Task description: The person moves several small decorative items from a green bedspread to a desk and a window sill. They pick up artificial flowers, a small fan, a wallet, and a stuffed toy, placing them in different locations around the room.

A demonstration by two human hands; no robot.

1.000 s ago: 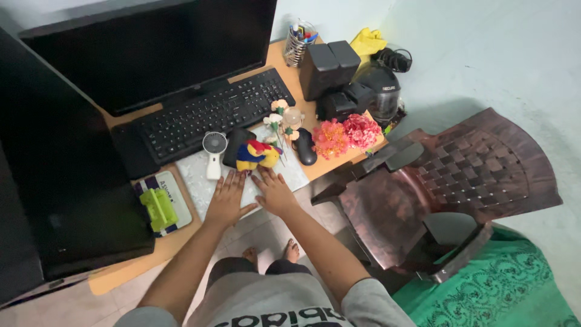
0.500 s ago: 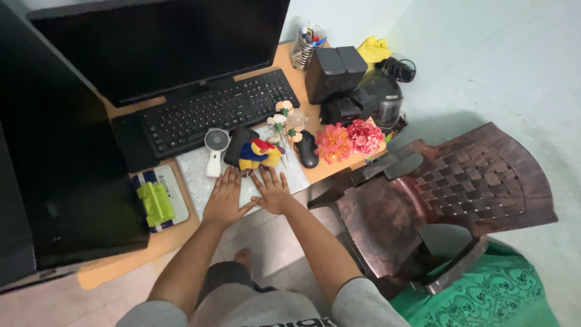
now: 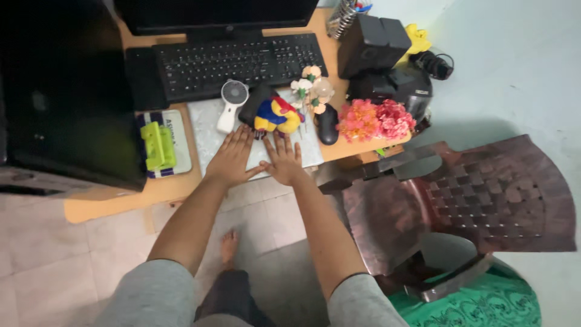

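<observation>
Both hands unmoved: left hand (image 3: pixel 230 160), right hand (image 3: pixel 284 163) flat, grip open, on pale mat (image 3: pixel 206 124) below plush toy (image 3: pixel 276 116)

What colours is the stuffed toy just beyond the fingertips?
Yellow, blue and red; the stuffed toy shows best in the head view.

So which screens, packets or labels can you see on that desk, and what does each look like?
Monitor: top of the desk behind the black keyboard, wide, black, dark screen.
Flat packet: left of both hands, under a lime-green gadget; rounded rectangle, white with a dark edge stripe.
Helmet: right rear corner, black, with a small pale label.
</observation>
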